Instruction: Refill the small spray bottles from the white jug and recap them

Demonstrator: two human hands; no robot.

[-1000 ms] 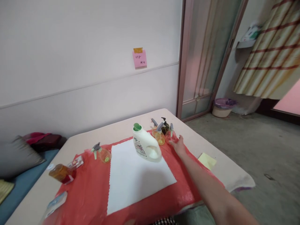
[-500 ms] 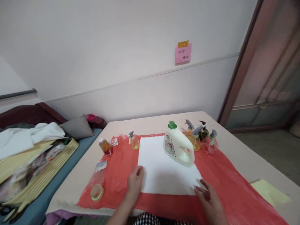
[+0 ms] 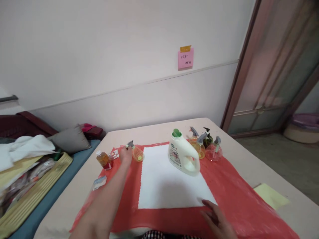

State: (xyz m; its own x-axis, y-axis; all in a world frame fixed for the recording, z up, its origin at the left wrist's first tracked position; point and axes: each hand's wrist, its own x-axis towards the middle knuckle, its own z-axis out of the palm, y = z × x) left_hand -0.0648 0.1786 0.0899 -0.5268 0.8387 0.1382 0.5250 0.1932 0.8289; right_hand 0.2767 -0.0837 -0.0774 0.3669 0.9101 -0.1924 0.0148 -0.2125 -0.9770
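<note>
My left hand (image 3: pixel 126 154) reaches to the far left of the red plastic sheet (image 3: pixel 124 202). Its fingers are closed at the nozzle of a clear spray bottle (image 3: pixel 137 154) with a grey head; the trigger is hidden behind them. The bottle stands upright on the sheet. Low at the right, my right hand (image 3: pixel 216 219) hovers near the lower right corner of the white cloth (image 3: pixel 159 179), slightly blurred, fingers apart and holding nothing. A cream detergent jug (image 3: pixel 183 154) with a green spout and no cap stands on the cloth's right side.
Several bottles, including a pink spray bottle (image 3: pixel 214 152) and a dark green pump bottle (image 3: pixel 207 139), cluster behind the jug. At left stand an amber bottle (image 3: pixel 103 160) and a small packet (image 3: pixel 114 154). Yellow paper (image 3: pixel 271 195) lies at right.
My right hand has come back from the pink spray bottle to the cloth's near corner. My left hand has moved from the cloth's left edge up to the left spray bottle. The view swung left.
</note>
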